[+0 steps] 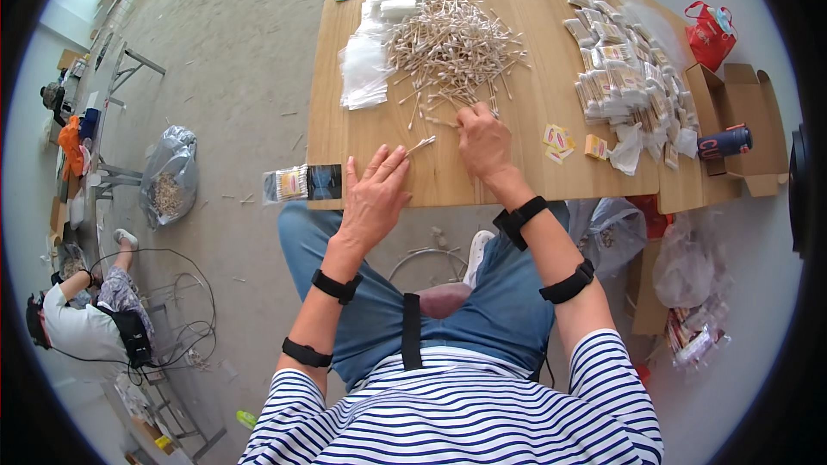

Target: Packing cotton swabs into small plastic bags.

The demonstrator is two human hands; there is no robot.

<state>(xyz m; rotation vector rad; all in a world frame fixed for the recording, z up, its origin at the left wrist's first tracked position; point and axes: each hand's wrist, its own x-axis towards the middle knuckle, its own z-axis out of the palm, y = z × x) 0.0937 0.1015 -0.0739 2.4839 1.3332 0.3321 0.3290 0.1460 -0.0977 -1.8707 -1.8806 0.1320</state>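
Loose cotton swabs lie in a large pile (457, 43) on the wooden table (534, 112) in front of me. At its near edge my right hand (488, 145) is closed, fingertips pinched on swabs; how many is hidden. My left hand (376, 194) lies flat with stretched fingers near the table's front edge. A small bunch of swabs (422, 145) pokes out from beside its fingertips, touching them. Left of the pile are stacked clear plastic bags (365, 69). A filled swab packet (290, 182) sits at the left front corner, partly past the edge, beside a dark flat piece (325, 182).
Many filled swab packets (624, 69) are heaped at the right. Small yellow-white cards (558, 143) lie nearer. Beyond them stand an open cardboard box (749, 120), a dark bottle (725, 142) and a red bag (711, 34). A bag of swabs (170, 185) rests on the floor; another person (90, 323) sits at left.
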